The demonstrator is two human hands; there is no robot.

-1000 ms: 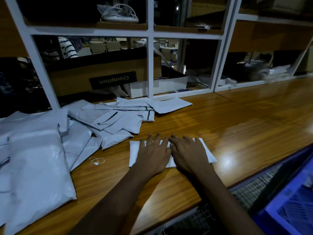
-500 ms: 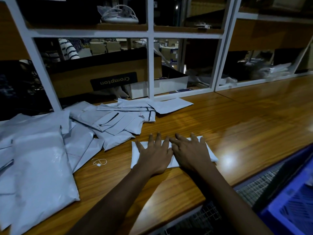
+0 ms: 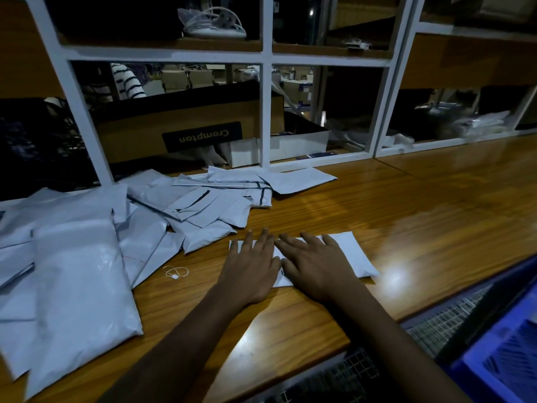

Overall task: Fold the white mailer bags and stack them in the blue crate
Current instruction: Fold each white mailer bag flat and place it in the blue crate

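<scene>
A folded white mailer bag (image 3: pixel 353 254) lies flat on the wooden counter (image 3: pixel 421 216) in front of me. My left hand (image 3: pixel 251 267) rests palm down on its left half with fingers spread. Beside it, my right hand (image 3: pixel 316 264) presses flat on the middle of the bag; the two hands touch at the fingertips. Neither hand grips anything. A loose pile of unfolded white mailer bags (image 3: pixel 203 205) spreads over the counter's left and back. The blue crate (image 3: pixel 505 359) shows at the bottom right, below the counter edge.
A large filled white bag (image 3: pixel 78 286) lies at the near left. A small white string tag (image 3: pixel 175 271) sits left of my hands. White shelf frames (image 3: pixel 266 112) with a cardboard box (image 3: pixel 186 126) stand behind. A wire mesh surface (image 3: pixel 444 324) lies beside the crate.
Both hands have stayed flat on the folded bag, with the right hand sliding slightly to the right along it. The view has shifted a little.
</scene>
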